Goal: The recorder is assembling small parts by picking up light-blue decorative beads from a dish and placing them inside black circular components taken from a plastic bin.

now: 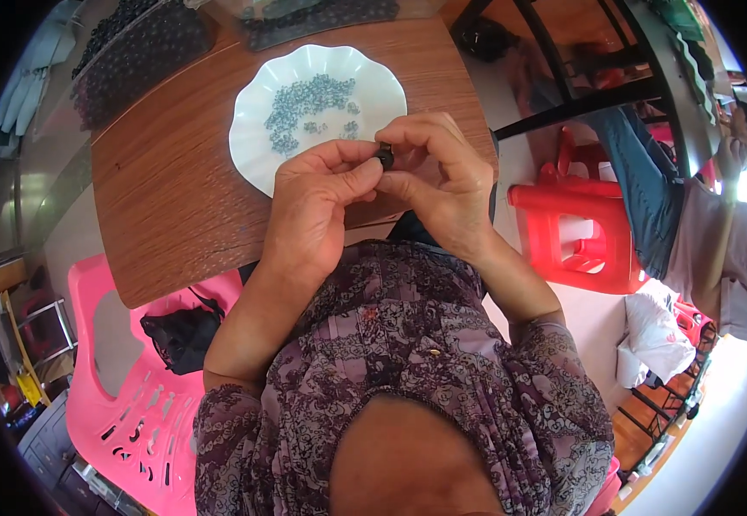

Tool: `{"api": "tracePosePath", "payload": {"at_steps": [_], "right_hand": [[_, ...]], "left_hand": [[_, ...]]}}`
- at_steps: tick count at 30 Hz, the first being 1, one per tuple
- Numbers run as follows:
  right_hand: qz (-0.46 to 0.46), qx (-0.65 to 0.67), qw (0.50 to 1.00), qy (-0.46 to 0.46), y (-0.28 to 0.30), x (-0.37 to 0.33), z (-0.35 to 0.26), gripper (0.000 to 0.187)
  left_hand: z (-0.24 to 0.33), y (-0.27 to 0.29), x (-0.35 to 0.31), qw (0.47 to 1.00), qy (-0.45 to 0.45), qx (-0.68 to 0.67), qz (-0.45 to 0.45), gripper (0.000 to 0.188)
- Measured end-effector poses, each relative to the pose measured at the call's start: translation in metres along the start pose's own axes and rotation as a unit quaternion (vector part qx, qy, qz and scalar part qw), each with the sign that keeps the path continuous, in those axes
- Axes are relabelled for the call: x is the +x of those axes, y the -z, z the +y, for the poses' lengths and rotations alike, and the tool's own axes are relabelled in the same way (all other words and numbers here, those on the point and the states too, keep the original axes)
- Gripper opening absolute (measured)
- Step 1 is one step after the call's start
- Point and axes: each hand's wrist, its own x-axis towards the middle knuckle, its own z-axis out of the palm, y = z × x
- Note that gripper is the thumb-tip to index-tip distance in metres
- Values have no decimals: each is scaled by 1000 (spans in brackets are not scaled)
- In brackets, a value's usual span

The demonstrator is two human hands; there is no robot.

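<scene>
A small round black part [385, 156] sits pinched between the fingertips of both hands, just above the near edge of a wooden table [167, 189]. My left hand [315, 206] grips it with thumb and forefinger from the left. My right hand [440, 176] curls over it from the right, fingers closed. Behind the hands stands a white scalloped plate [253, 112] holding several small grey metal pieces [305, 103].
Clear bags of dark small parts [133, 52] lie at the table's far left. A pink plastic chair [124, 387] with a black pouch [180, 335] stands at my left. Red stools [580, 232] and another person [700, 232] are at the right.
</scene>
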Motion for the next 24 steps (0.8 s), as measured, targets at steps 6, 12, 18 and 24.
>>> {"api": "tracePosePath", "payload": {"at_steps": [6, 12, 18, 24], "right_hand": [[16, -61, 994, 86, -2, 1, 5, 36], [28, -98, 983, 153, -3, 5, 5, 39], [44, -138, 969, 201, -2, 7, 7, 39], [66, -189, 952, 233, -6, 7, 8, 40]], "left_hand": [[4, 0, -2, 1000, 6, 3, 10, 20], [8, -11, -8, 997, -53, 46, 27, 18], [5, -14, -7, 993, -93, 67, 30, 14], [2, -13, -2, 993, -90, 64, 27, 15]]}}
